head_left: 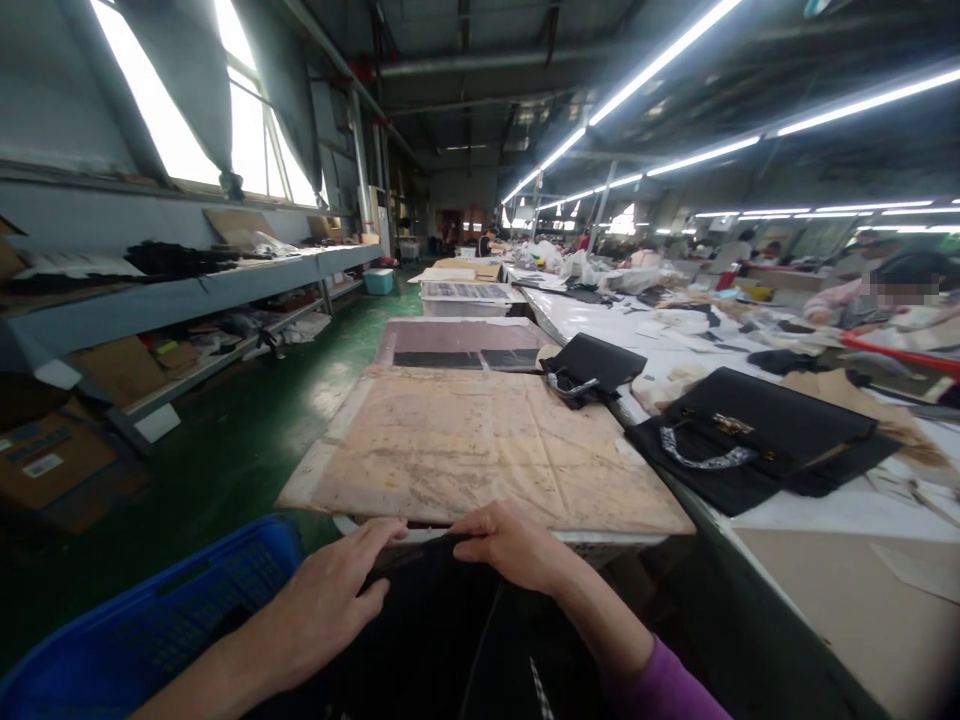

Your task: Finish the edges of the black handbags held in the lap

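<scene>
Low in the head view, a dark black piece of material [427,610] hangs at the near edge of the board. My right hand [514,545] pinches its upper edge between thumb and fingers. My left hand [337,585] lies beside it, fingers stretched forward and thumb apart, close to the same edge. Where the black material ends and dark clothing begins, I cannot tell. Just ahead is a worktop covered in stained tan sheeting [487,445]. A small black handbag [596,365] rests on its far right corner.
A larger black handbag [765,430] with a wrapped handle lies on the white table [795,510] at right. On the left are a blue plastic basket [247,570], a cardboard box [60,465] and a long shelf [187,285]. A person [900,290] sits at far right.
</scene>
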`<state>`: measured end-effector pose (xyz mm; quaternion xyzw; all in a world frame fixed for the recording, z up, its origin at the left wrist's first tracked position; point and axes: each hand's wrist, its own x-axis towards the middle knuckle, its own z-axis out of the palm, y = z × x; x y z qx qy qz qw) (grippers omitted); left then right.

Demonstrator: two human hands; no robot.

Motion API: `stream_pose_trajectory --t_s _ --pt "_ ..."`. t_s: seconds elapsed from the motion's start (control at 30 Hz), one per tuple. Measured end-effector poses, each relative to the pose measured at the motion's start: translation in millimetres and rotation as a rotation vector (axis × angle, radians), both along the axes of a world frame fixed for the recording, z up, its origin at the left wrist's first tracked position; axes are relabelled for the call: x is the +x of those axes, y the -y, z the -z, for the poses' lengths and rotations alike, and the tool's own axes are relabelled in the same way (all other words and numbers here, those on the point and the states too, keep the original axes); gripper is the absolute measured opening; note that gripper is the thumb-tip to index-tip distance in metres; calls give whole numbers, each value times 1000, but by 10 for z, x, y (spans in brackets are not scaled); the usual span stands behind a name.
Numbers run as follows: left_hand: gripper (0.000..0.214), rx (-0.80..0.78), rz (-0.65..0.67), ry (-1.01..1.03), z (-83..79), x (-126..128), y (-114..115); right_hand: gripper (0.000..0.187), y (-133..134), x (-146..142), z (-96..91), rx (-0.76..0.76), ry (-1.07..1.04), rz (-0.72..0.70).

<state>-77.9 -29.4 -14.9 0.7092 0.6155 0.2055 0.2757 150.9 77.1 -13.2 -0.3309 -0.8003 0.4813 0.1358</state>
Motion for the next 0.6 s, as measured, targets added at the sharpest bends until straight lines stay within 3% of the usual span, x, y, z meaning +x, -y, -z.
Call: stream_pose_trajectory --t_s 0.1,0.17,0.33,0.6 --pt "19 18 -16 45 5 150 -19 24 45 -8 -14 14 4 -22" --pt "13 25 -43 48 15 208 -45 24 71 6 -18 19 6 -23" --pt "6 36 -43 93 11 243 -54 25 94 74 -21 5 -8 -28" --pt "17 64 2 74 -46 315 -105 30 96 130 -47 -26 -92 -50"
